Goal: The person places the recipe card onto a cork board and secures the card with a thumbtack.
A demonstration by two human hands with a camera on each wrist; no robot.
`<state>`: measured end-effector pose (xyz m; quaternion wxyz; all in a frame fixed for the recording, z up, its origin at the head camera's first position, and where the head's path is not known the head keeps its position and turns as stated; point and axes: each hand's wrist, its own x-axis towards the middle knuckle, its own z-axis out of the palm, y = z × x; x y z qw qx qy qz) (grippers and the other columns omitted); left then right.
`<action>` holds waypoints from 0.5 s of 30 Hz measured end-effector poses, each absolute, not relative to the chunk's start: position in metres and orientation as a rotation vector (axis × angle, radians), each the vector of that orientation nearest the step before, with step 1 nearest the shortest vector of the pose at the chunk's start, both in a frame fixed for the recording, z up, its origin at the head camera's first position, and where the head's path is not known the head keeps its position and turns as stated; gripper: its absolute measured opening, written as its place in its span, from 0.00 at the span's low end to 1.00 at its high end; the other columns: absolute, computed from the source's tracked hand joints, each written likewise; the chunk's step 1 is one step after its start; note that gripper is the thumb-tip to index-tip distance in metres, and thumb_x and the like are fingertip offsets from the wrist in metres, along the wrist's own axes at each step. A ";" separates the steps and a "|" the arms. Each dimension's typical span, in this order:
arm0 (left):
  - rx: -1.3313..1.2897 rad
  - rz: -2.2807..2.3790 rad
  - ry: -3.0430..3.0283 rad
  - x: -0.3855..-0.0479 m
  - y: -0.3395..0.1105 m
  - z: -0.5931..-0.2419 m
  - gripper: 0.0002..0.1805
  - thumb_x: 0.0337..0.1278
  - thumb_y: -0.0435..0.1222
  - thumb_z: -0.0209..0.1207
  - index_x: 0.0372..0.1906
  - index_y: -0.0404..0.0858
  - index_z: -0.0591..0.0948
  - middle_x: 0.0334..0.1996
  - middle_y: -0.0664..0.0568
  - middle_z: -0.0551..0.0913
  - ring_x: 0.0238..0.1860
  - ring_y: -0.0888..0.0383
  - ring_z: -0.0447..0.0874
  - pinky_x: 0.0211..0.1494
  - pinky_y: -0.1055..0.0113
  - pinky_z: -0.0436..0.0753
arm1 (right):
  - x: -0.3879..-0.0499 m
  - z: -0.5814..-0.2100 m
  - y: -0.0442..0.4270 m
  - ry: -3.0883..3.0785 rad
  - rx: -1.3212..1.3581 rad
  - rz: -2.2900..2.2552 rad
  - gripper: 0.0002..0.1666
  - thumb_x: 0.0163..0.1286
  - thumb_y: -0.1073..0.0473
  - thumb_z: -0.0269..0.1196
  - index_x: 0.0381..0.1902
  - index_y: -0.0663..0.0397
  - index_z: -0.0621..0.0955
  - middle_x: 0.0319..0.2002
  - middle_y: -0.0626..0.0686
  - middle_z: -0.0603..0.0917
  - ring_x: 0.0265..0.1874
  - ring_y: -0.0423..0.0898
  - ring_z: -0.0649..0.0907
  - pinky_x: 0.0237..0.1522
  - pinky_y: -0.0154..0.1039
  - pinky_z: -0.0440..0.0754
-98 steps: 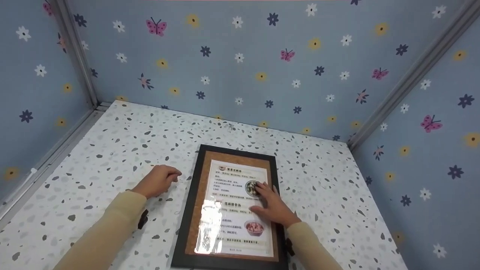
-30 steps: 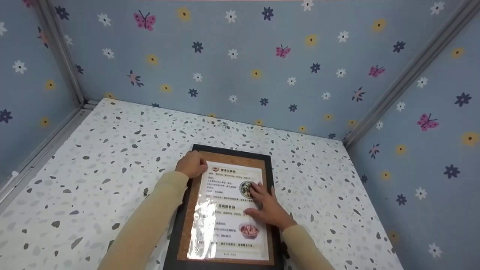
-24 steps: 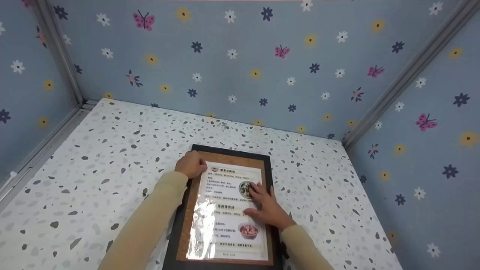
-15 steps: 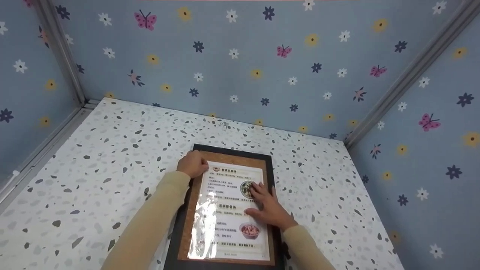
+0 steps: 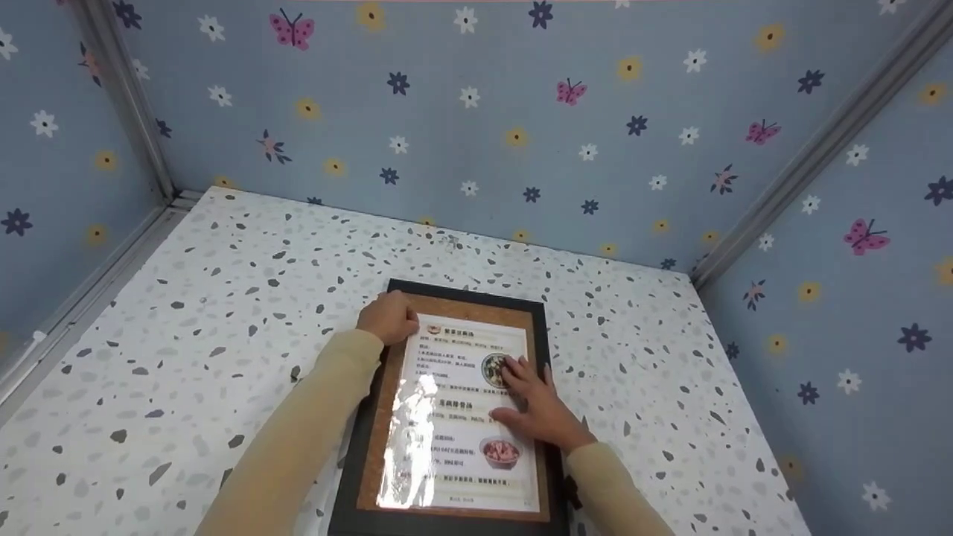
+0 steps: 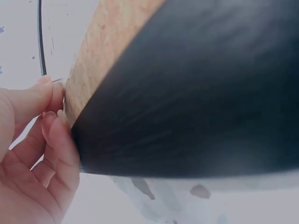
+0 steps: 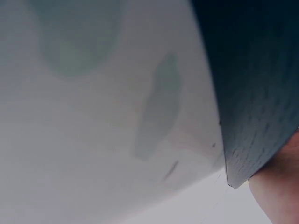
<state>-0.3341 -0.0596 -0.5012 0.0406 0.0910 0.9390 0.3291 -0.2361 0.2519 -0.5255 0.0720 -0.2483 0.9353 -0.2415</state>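
A black-framed board (image 5: 559, 476) with a brown cork face (image 5: 476, 307) lies on the table, bearing a glossy printed sheet (image 5: 454, 357) with two food pictures. At the sheet's upper left corner is my left hand (image 5: 389, 318); its thumb and curled fingers pinch the corner. Seen from the left wrist, the left hand (image 6: 39, 140) has its fingertips together beside the cork, partly hidden by the frame (image 6: 187, 102). My right hand (image 5: 543, 409) rests with spread fingers on the sheet's right side. In the right wrist view, only part of that hand (image 7: 278, 182) shows beyond the frame (image 7: 252, 93).
The white speckled table (image 5: 246, 298) extends around the board. Blue walls with flowers and butterflies (image 5: 491, 119) stand behind and at both sides, with grey metal posts (image 5: 811, 149) at the corners.
From the table left of the frame, my left hand has moved right onto the sheet's upper left corner and stayed there. My right hand keeps its place; the head view has shifted slightly.
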 end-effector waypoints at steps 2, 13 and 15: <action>0.293 0.992 2.878 -0.336 -0.060 -0.500 0.16 0.48 0.28 0.58 0.11 0.44 0.73 0.10 0.56 0.68 0.15 0.59 0.64 0.21 0.64 0.64 | -0.237 -0.526 0.251 2.813 -0.763 -0.723 0.49 0.66 0.34 0.62 0.73 0.60 0.64 0.77 0.55 0.55 0.76 0.58 0.50 0.71 0.60 0.34; 0.239 0.958 2.860 -0.337 -0.058 -0.501 0.06 0.53 0.31 0.62 0.24 0.39 0.84 0.22 0.51 0.81 0.22 0.55 0.75 0.27 0.62 0.72 | -0.235 -0.527 0.251 2.820 -0.714 -0.691 0.50 0.65 0.32 0.61 0.74 0.56 0.63 0.78 0.52 0.53 0.76 0.54 0.48 0.72 0.58 0.33; 0.246 0.954 2.864 -0.337 -0.057 -0.502 0.06 0.53 0.31 0.62 0.24 0.39 0.84 0.23 0.51 0.81 0.23 0.55 0.75 0.28 0.62 0.73 | -0.234 -0.526 0.252 2.819 -0.712 -0.693 0.50 0.65 0.33 0.62 0.74 0.56 0.63 0.78 0.51 0.53 0.76 0.54 0.48 0.72 0.58 0.33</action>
